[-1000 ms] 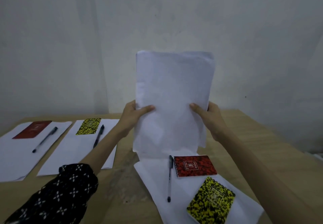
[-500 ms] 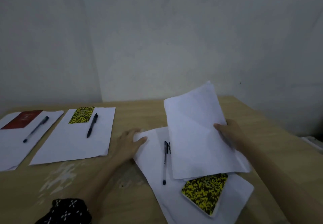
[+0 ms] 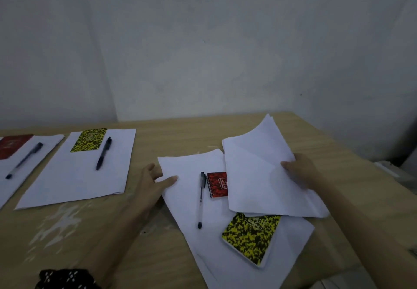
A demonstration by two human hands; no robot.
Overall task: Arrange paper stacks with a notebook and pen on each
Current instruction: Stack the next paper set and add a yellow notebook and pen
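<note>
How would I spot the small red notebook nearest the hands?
Start at the skewed paper pile on the right of the wooden table. Beside the pen lying there sits the small red notebook, half hidden under the sheets held by the right hand. Unlike its yellow neighbour, it shows a spiral binding.

You have four paper stacks on the table [image 3: 180, 131]: one at the left edge [image 3: 13, 176], one beside it [image 3: 76, 176], one near the front edge [image 3: 185, 189], and one held sheaf [image 3: 255, 176]. You have four notebooks: two red [image 3: 11, 145] [image 3: 217, 184], two yellow-and-black [image 3: 88, 140] [image 3: 250, 238]. You have three pens [image 3: 23, 160] [image 3: 103, 153] [image 3: 200, 199]. Two hands show: left [image 3: 150, 182], right [image 3: 300, 171].
</note>
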